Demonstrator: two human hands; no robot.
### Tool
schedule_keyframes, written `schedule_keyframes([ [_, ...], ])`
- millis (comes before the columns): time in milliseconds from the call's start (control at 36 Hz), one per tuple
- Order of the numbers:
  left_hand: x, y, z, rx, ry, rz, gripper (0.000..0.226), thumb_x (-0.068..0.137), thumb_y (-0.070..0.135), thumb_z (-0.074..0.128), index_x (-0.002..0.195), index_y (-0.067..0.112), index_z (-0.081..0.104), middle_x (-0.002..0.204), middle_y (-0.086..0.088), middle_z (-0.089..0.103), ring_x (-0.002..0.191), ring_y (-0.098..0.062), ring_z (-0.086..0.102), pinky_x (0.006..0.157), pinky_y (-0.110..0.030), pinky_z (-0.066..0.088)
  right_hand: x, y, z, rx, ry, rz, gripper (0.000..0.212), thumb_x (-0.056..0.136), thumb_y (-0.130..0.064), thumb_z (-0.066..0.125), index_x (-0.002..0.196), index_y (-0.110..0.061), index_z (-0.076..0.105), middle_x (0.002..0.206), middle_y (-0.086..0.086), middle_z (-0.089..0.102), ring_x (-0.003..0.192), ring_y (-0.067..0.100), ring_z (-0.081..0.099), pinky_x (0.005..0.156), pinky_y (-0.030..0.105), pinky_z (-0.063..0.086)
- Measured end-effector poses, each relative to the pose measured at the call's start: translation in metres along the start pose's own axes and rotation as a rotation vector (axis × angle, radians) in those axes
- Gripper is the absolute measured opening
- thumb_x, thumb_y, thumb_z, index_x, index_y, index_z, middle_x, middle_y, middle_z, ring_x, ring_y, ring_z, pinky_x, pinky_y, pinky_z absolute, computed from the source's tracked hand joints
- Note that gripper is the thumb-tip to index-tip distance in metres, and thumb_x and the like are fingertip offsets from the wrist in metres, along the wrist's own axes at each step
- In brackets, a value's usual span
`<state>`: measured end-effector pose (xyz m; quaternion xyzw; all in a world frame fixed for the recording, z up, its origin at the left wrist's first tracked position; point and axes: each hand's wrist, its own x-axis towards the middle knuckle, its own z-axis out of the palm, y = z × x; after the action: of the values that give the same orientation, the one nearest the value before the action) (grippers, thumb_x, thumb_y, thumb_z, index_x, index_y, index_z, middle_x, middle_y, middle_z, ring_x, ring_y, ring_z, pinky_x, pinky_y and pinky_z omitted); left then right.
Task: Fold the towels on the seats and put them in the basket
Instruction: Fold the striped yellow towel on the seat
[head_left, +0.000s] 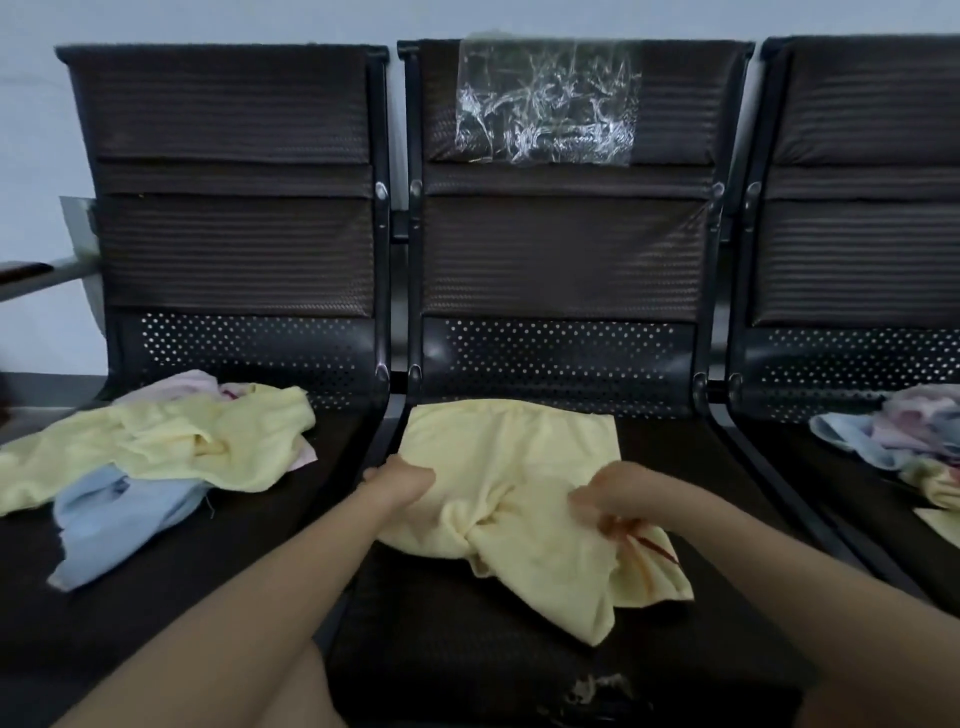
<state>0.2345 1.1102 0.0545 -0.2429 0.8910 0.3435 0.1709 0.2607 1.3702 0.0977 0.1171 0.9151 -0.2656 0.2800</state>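
While the yellow towel lies across the middle seat, I pinch its near edge with left hand and right hand, fingers curled into cloth; its free half lies beyond my knuckles.

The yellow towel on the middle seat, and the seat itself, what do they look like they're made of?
The yellow towel looks like soft terry or microfibre cloth: matt, fuzzy, bunching into soft folds where both hands grip it. The middle seat looks like dark painted metal: glossy, rigid, punched with rows of small holes. Its back pads look like woven or textured vinyl; which one is unclear.
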Motion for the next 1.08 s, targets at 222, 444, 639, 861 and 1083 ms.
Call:
schedule_keyframes([
  [222, -0.038, -0.013, -0.004, -0.485, -0.085, -0.04, 0.038, 0.093, 0.016, 0.056, 0.127, 0.001, 0.048, 0.113, -0.017, 0.055, 0.103, -0.033, 0.058, 0.082, -0.035, 0.051, -0.034, 0.015, 0.047, -0.334, 0.213, -0.06, 0.107, 0.075, -0.082, 0.045, 0.152, -0.016, 0.014, 0.137, 0.003, 0.051, 0.119, 0.023, 0.053, 0.088, 0.034, 0.043],
  [444, -0.053, -0.026, -0.011, 0.04, -0.182, 0.394, 0.072, 0.084, 0.033, 0.066, 0.148, 0.021, 0.033, 0.134, -0.004, 0.052, 0.112, -0.017, 0.055, 0.089, -0.029, 0.049, -0.033, 0.007, 0.052, 0.188, 0.225, -0.376, 0.066, 0.078, -0.04, 0.075, 0.136, -0.027, 0.049, 0.109, -0.011, 0.052, 0.095, 0.006, 0.049, 0.065, 0.014, 0.039],
  [639, -0.053, -0.04, -0.012, 0.352, -0.2, 0.622, 0.079, 0.085, 0.036, 0.067, 0.151, 0.028, 0.026, 0.144, 0.001, 0.042, 0.127, -0.016, 0.045, 0.102, -0.025, 0.039, -0.048, 0.002, 0.046, -0.007, -0.097, -0.402, 0.076, 0.074, -0.044, 0.078, 0.14, -0.039, 0.041, 0.117, -0.009, 0.05, 0.106, 0.008, 0.051, 0.082, 0.016, 0.041],
  [861, -0.045, -0.034, -0.02, 0.071, -0.14, 0.712, 0.04, 0.087, 0.015, 0.067, 0.123, 0.031, 0.063, 0.123, 0.01, 0.059, 0.114, -0.004, 0.052, 0.088, -0.01, 0.041, -0.044, -0.004, 0.037, 0.065, 0.044, -0.511, 0.041, 0.089, -0.009, 0.05, 0.122, -0.031, 0.063, 0.113, -0.017, 0.056, 0.092, -0.003, 0.051, 0.07, 0.007, 0.038],
  [1083, -0.071, -0.003, -0.054, -0.83, -0.174, 0.604, 0.032, 0.092, 0.006, 0.058, 0.116, 0.025, 0.069, 0.116, -0.002, 0.067, 0.103, -0.015, 0.062, 0.088, -0.028, 0.052, -0.052, 0.003, -0.02, 1.135, -0.026, -0.392, 0.036, 0.096, 0.0, 0.04, 0.12, -0.014, 0.062, 0.104, 0.01, 0.067, 0.085, 0.02, 0.066, 0.069, 0.034, 0.055],
])
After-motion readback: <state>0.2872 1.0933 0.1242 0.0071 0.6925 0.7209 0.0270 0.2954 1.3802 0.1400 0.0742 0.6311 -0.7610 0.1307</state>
